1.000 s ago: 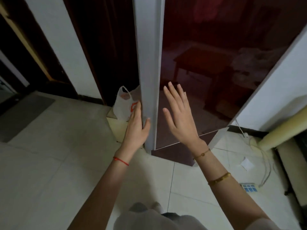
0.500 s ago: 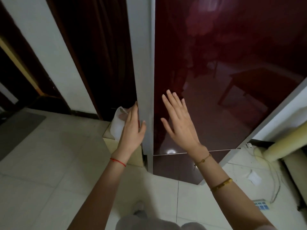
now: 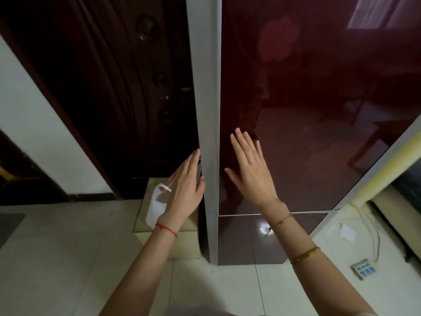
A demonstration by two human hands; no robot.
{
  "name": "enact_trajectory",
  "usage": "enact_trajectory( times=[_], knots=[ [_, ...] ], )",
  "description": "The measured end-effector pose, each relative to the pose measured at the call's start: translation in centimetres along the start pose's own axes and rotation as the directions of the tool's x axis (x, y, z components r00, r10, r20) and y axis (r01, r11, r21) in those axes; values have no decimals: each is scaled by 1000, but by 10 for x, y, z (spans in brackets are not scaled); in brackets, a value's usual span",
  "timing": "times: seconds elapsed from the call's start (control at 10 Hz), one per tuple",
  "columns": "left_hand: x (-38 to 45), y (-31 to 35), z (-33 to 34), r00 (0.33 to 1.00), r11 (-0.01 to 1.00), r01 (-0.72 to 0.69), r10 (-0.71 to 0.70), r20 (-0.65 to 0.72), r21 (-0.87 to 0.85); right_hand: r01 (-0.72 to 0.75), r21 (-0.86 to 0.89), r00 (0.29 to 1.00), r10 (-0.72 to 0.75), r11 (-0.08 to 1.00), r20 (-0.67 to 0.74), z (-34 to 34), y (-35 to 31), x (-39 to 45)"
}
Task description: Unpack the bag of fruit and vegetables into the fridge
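The room is dim. My fridge door (image 3: 319, 110) is shiny like a dark mirror, with 1 bright white spot of glare low down. The floor (image 3: 68, 258) looks pale. Straight lines bend near the edges.

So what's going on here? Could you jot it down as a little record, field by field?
Fridge door: dark red, glossy, closed
Left hand: fingers straight, at the door's grey side edge
Right hand: open, fingers spread, in front of the door
Bag: white plastic, on a low box left of the fridge, unopened
Floor: pale tiles
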State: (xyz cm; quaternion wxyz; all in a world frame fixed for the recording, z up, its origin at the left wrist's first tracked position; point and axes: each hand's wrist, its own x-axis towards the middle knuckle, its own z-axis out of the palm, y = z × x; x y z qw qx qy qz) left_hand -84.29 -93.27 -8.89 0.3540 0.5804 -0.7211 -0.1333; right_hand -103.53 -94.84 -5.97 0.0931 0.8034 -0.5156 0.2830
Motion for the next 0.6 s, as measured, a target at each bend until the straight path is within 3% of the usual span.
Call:
enact_trajectory(
  times=[0.2,0.6],
  knots=[
    [19,-25,-5,996,996,-83,82,42,27,-81,-27,997,81,996,-8,9,-8,11],
    [24,-25,-14,992,992,-121,122,27,-19,-48,39,999,48,998,-4,-1,-6,9]
  ],
)
